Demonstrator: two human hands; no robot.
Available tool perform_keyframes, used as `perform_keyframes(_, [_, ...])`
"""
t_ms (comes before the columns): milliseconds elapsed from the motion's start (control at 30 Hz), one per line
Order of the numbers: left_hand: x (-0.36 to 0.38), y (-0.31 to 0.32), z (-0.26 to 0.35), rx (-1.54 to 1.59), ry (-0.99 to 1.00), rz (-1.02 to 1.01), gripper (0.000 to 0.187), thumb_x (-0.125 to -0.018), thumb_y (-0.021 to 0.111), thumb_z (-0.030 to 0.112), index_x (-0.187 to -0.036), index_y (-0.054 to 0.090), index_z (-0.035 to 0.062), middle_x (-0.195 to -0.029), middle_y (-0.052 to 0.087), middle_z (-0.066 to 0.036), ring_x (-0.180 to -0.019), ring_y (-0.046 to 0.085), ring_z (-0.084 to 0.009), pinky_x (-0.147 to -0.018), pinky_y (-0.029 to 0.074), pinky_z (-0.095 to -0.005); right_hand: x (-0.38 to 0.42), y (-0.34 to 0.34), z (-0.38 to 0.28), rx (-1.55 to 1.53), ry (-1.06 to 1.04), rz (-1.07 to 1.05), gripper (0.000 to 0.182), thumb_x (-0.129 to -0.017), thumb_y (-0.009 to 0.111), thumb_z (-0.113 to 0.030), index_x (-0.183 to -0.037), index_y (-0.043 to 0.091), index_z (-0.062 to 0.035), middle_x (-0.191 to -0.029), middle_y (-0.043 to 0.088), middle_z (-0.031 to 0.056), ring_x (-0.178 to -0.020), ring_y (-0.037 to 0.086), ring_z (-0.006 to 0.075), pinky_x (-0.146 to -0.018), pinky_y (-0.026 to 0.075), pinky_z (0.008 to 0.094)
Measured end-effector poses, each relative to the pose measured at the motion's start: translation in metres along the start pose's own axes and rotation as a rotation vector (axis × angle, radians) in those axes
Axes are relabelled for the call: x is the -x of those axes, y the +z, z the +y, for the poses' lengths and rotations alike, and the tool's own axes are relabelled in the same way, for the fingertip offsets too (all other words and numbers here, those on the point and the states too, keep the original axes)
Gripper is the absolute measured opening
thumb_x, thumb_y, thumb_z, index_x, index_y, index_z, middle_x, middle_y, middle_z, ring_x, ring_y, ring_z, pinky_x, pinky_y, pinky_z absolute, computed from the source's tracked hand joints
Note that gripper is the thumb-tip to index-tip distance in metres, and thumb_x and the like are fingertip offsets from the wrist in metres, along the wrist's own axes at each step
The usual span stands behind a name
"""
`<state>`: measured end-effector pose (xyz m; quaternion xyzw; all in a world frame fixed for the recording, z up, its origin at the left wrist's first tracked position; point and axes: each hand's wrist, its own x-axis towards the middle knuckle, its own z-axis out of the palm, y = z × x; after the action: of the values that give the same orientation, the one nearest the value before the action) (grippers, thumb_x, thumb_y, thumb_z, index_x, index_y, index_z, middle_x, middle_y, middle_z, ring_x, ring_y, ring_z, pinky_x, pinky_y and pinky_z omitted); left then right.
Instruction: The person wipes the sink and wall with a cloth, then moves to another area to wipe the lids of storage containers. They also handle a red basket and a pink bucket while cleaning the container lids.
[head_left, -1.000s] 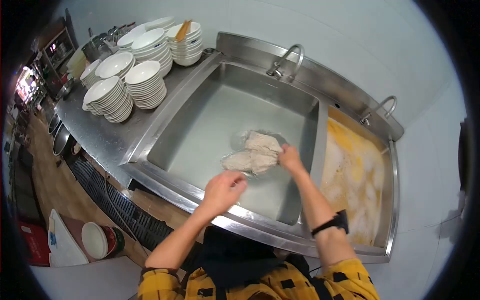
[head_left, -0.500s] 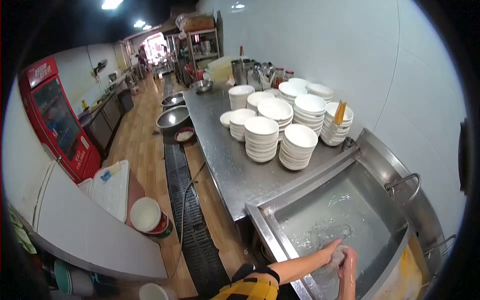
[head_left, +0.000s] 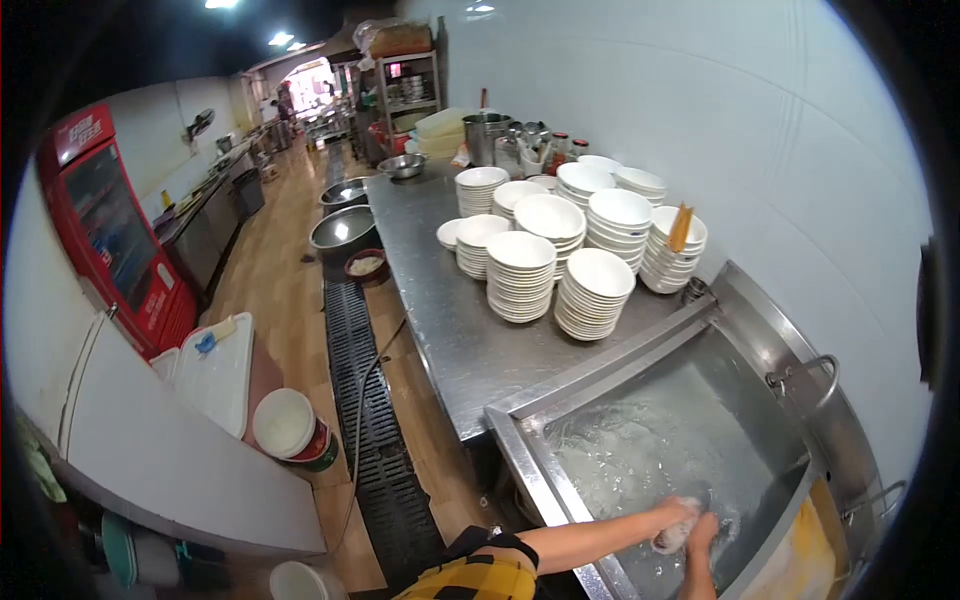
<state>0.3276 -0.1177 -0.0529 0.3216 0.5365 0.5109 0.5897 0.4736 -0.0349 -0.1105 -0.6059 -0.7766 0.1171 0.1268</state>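
Note:
Both hands are low over the water in the steel sink (head_left: 560, 490). My left hand (head_left: 678, 512) reaches in from the left and is closed on a wet, pale, rag-like bundle (head_left: 672, 538); splashes and blur hide its exact kind. Close beside it, my right hand (head_left: 704, 532) is closed against the same bundle, its fingertips partly hidden. The water around them is cloudy and rippled.
Several stacks of white bowls (head_left: 522, 252) stand on the steel table (head_left: 440, 330) beyond the sink. Chopsticks (head_left: 681, 228) lean in one stack. A curved tap (head_left: 832, 375) is at the sink's right. A bucket (head_left: 285, 425) and floor drain (head_left: 375, 450) lie left.
Both hands have moved slightly down with the bundle, which was greyer and higher between them. Fresh ripples and foam spread across the left part of the water.

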Motion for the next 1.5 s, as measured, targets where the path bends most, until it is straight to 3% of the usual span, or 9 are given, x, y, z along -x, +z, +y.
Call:
perform_keyframes(133, [-0.077, -0.012, -0.047, -0.272, -0.081, 0.171, 0.031, -0.079, 0.065, 0.022, -0.103, 0.066, 0.0035, -0.095, 0.068, -0.013, -0.091, 0.065, -0.029, -0.074, 0.052, -0.0379, -0.006, 0.122, 0.168, 0.449, -0.389, 0.088, 0.046, -0.089, 0.053, -0.039, -0.121, 0.056, -0.0046, -0.114, 0.062, 0.0144, -0.101, 0.059, 0.0265, -0.075, 0.051, 0.0381])
perform_keyframes(333, [-0.103, 0.014, -0.086, -0.074, -0.104, 0.204, 0.042, -0.089, 0.047, 0.042, -0.111, 0.06, 0.0077, -0.104, 0.063, -0.012, -0.097, 0.058, -0.0277, -0.087, 0.046, -0.0433, 0.03, -0.045, -0.054, -1.552, 0.593, -0.422, 0.037, -0.093, 0.05, -0.035, -0.118, 0.053, -0.0076, -0.107, 0.059, 0.0051, -0.094, 0.058, 0.0204, -0.074, 0.051, 0.0358])
perform_keyframes(600, [-0.076, 0.023, -0.038, 0.866, 0.485, -0.637, 0.064, -0.087, 0.034, 0.063, -0.095, 0.057, 0.0039, -0.087, 0.063, -0.012, -0.075, 0.059, -0.0289, -0.081, 0.046, -0.0493, 0.048, -0.117, -0.148, -0.907, -0.143, -0.179, 0.019, -0.089, 0.057, -0.019, -0.082, 0.056, -0.0014, -0.08, 0.058, 0.0046, -0.071, 0.052, 0.0119, -0.066, 0.045, 0.0313])
perform_keyframes(767, [0.022, 0.019, 0.033, 0.988, -0.634, -0.129, 0.056, -0.085, 0.04, 0.059, -0.095, 0.06, 0.0083, -0.095, 0.062, -0.011, -0.09, 0.06, -0.0288, -0.074, 0.045, -0.0554, 0.019, -0.076, -0.118, -0.589, -0.058, 0.029, 0.025, -0.087, 0.059, -0.017, -0.091, 0.056, 0.0073, -0.097, 0.061, 0.019, -0.092, 0.057, 0.0263, -0.079, 0.044, 0.0393])
perform_keyframes(900, [-0.028, 0.024, -0.028, 0.794, -0.557, -0.221, 0.081, -0.085, 0.033, 0.068, -0.148, 0.017, 0.0189, -0.156, 0.006, -0.007, -0.139, 0.019, -0.0349, -0.101, 0.029, -0.0621, -0.01, -0.051, -0.051, -0.124, 0.015, -0.173, 0.035, -0.09, 0.056, -0.022, -0.113, 0.054, 0.0033, -0.116, 0.057, 0.0195, -0.101, 0.056, 0.0285, -0.089, 0.043, 0.0401])
perform_keyframes(1033, [-0.013, 0.012, -0.019, 0.581, -0.454, -0.184, 0.08, -0.085, 0.035, 0.066, -0.146, 0.021, 0.0171, -0.154, 0.012, -0.01, -0.138, 0.021, -0.0362, -0.1, 0.027, -0.0649, -0.006, -0.004, -0.01, -1.216, 0.475, -0.636, 0.05, -0.095, 0.044, -0.04, -0.132, 0.046, -0.0052, -0.135, 0.047, 0.0125, -0.122, 0.045, 0.0278, -0.101, 0.037, 0.0404])
perform_keyframes(1133, [-0.009, 0.018, -0.01, 0.594, -0.364, -0.119, 0.078, -0.084, 0.037, 0.065, -0.143, 0.027, 0.0155, -0.15, 0.019, -0.011, -0.134, 0.026, -0.0375, -0.098, 0.029, -0.0643, 0.019, -0.007, -0.032, -1.329, 0.374, -0.493, 0.031, -0.089, 0.056, -0.04, -0.099, 0.059, -0.0107, -0.087, 0.061, 0.0035, -0.075, 0.06, 0.0172, -0.061, 0.05, 0.0327])
perform_keyframes(1267, [-0.024, 0.04, -0.003, 0.624, -0.236, 0.017, 0.075, -0.084, 0.04, 0.065, -0.138, 0.035, 0.0134, -0.144, 0.029, -0.014, -0.129, 0.031, -0.0393, -0.095, 0.032, -0.0634, 0.037, -0.069, -0.073, -1.143, 0.038, -0.383, 0.035, -0.094, 0.045, -0.027, -0.12, 0.051, -0.0031, -0.112, 0.058, 0.0108, -0.099, 0.057, 0.0234, -0.088, 0.045, 0.036])
perform_keyframes(1500, [-0.049, 0.071, 0.001, 0.378, -0.202, 0.451, 0.075, -0.081, 0.042, 0.068, -0.134, 0.041, 0.0153, -0.13, 0.046, -0.016, -0.119, 0.041, -0.0424, -0.087, 0.037, -0.0661, 0.009, -0.103, -0.053, -1.14, -0.021, -0.124, 0.036, -0.094, 0.045, -0.031, -0.113, 0.052, -0.0013, -0.102, 0.06, 0.0095, -0.089, 0.058, 0.0214, -0.075, 0.048, 0.0362])
